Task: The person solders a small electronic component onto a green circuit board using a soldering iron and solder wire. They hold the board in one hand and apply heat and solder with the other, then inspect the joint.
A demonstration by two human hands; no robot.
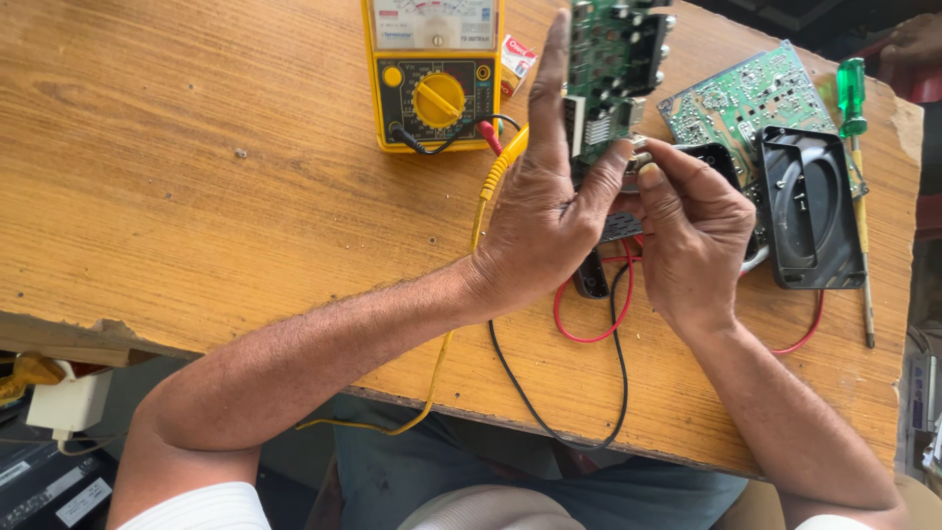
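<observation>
My left hand [545, 221] holds a green circuit board [610, 69] upright above the wooden table [216, 186], its index finger stretched up along the board's left edge. My right hand [692, 236] pinches a small part at the board's lower right corner with thumb and fingers. Beneath both hands, partly hidden, lies a dark object with red and black wires [608, 324] looping toward the table's front edge.
A yellow analogue multimeter [432, 74] stands at the back, its yellow lead [481, 206] trailing off the front edge. To the right lie a second green circuit board [746, 98], a black plastic casing [812, 206] and a green-handled screwdriver [854, 108]. Another person's hand [915, 41] shows at top right.
</observation>
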